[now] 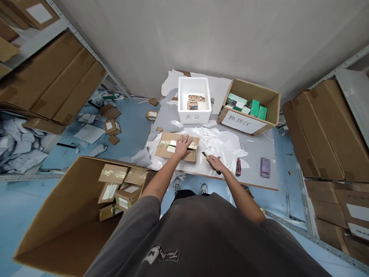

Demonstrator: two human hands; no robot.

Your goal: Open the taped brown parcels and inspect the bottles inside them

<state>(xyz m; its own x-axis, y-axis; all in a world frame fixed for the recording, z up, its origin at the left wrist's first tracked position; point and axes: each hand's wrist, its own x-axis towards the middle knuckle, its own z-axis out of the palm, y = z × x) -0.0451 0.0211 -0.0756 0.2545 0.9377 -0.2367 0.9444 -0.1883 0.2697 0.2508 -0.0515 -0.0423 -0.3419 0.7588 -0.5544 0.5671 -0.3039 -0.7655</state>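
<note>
On the carton [165, 152], left fingers [186, 139] lie spread; right fingers [210, 158] grip a knife [205, 156].

We could not make out the pixelated purple item [265, 167] at the right. Our left hand [183, 147] hid part of the taped box [165, 154] mid-frame. The bottom edge cut off our shirt [216, 238].
</note>
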